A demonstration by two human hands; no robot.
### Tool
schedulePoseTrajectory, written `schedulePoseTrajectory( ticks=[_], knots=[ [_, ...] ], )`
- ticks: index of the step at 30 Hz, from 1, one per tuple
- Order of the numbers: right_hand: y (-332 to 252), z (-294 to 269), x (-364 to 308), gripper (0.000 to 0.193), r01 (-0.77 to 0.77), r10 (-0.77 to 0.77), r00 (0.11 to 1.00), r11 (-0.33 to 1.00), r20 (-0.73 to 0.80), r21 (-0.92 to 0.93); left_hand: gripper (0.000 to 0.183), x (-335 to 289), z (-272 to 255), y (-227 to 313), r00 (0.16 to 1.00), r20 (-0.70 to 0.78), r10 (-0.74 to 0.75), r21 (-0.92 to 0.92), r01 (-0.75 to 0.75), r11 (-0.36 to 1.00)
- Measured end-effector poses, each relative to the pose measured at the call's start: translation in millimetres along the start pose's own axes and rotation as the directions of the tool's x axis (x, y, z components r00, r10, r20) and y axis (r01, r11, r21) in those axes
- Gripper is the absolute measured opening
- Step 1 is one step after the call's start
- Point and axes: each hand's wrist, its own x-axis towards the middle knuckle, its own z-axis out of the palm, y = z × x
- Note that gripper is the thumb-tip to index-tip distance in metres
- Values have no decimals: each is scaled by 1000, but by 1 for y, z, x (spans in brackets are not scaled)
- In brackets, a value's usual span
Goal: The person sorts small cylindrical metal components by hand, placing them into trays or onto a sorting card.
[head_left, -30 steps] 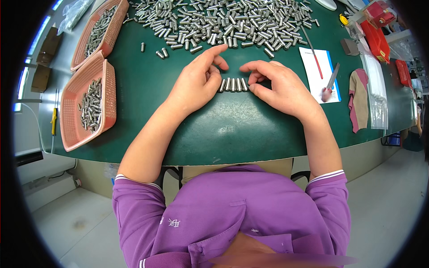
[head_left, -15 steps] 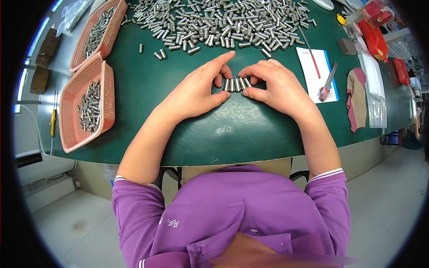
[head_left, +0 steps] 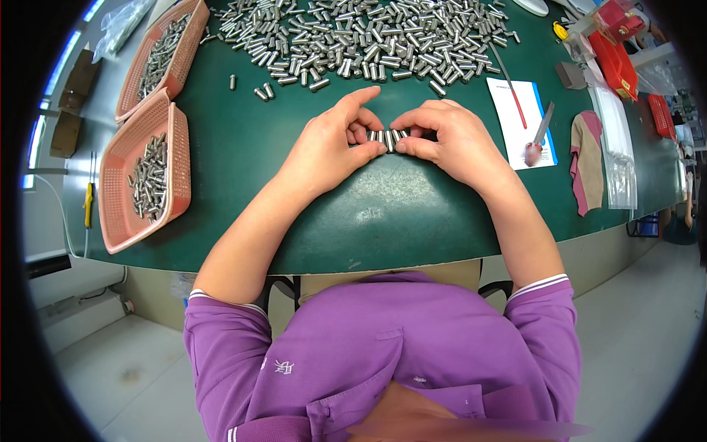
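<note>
A short row of shiny metal pins (head_left: 389, 141) stands side by side on the green table, between my two hands. At the row's left end, my left hand (head_left: 335, 144) has its thumb and fingers closed on the pins, with the index finger raised off them. My right hand (head_left: 451, 138) pinches the right end between thumb and fingertips. The fingers cover the outer pins in part. Beyond my hands lies a wide heap of similar loose metal pins (head_left: 353, 37), with a few strays at its near edge.
Two pink baskets (head_left: 110, 214) holding metal pins stand at the left, beside a yellow-handled tool (head_left: 88, 202). To the right lie a white sheet (head_left: 508, 110), a red-handled rod (head_left: 519, 107), scissors (head_left: 543, 132), a beige-pink cloth piece (head_left: 587, 162) and plastic bags (head_left: 617, 147). A red bin (head_left: 613, 65) sits farther back.
My hands have drawn slightly closer together around the row. The fingers now cover more of the end pins, so less of the row shows.
</note>
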Motion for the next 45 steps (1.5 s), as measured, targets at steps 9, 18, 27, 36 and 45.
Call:
schedulePoseTrajectory(
  ticks=[9, 18, 27, 36, 45],
  knots=[
    [-2, 0, -1, 25, -42, 40, 999, 990, 14, 135, 65, -1, 5, -3, 999, -39, 27, 41, -25, 999],
    [2, 2, -3, 35, 91, -92, 996, 995, 13, 36, 72, -4, 6, -3, 992, 45, 120, 114, -124, 986],
    [-5, 1, -6, 34, 87, -85, 996, 994, -28, 69, 69, -6, 4, -2, 992, 57, 108, 87, -113, 990],
    [-2, 3, -5, 25, 33, -32, 999, 991, -8, 126, 58, -4, 7, 0, 1000, -27, -12, 7, 12, 1000],
    [-7, 4, -5, 23, -31, 33, 999, 987, -14, 157, 57, -5, 9, -3, 996, -38, 81, 83, -78, 994]
  ],
)
